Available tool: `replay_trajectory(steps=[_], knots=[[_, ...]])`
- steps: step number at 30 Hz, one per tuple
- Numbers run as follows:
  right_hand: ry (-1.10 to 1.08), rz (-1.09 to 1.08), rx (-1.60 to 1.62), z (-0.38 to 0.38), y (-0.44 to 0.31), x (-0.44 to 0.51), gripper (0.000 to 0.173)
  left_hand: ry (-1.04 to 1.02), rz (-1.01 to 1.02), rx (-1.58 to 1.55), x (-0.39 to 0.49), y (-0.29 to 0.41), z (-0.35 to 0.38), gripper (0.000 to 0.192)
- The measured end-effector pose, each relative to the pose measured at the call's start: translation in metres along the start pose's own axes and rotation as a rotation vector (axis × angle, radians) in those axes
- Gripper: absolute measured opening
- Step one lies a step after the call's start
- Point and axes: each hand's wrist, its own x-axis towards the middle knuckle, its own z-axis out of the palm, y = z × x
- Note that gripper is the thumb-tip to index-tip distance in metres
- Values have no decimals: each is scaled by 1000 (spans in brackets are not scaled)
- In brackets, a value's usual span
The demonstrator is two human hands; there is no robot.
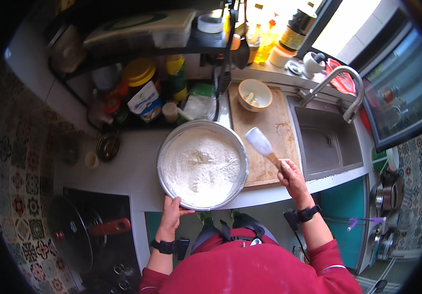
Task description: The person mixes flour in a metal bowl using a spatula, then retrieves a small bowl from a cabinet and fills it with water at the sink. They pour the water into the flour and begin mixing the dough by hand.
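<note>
My left hand [172,215] grips the near-left rim of a large round metal basin [243,171], thumb over the edge. White flour [203,165] fills much of it, uneven on top with a small lumpy patch near the middle. In my right hand [292,178] is a spatula [260,142] with a wooden handle. Its pale, whitish blade points up and left, over a wooden cutting board [256,171] and apart from the basin. At the board's far end stands a bowl [245,104] holding a few pale pieces.
Right of the board is a steel sink [328,161] with an arched faucet [359,88]. A black rack [196,46] with jars and packets stands behind the basin. Bottles [266,42] line the windowsill. At lower left, a lidded pan [71,231] with a red handle sits on the cooktop [121,205].
</note>
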Motion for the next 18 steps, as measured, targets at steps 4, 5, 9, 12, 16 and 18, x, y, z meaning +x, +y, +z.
replay_trajectory(steps=[4,5,9,12,16,18], knots=[[272,63,-88,-55,17,18,16,-21,46,-11,-5,-4,7,42],[301,95,-126,-67,21,27,17,11,45,-23,-7,-7,8,42],[280,151,-75,-93,35,67,17,47,80,-174,-21,-31,4,35],[227,148,-50,-102,35,89,16,127,82,-354,-41,-69,-11,34],[117,142,-197,-116,30,108,18,341,-150,-320,-51,-153,-15,31],[66,92,-256,-123,29,118,19,419,-247,-339,-54,-195,-4,30]])
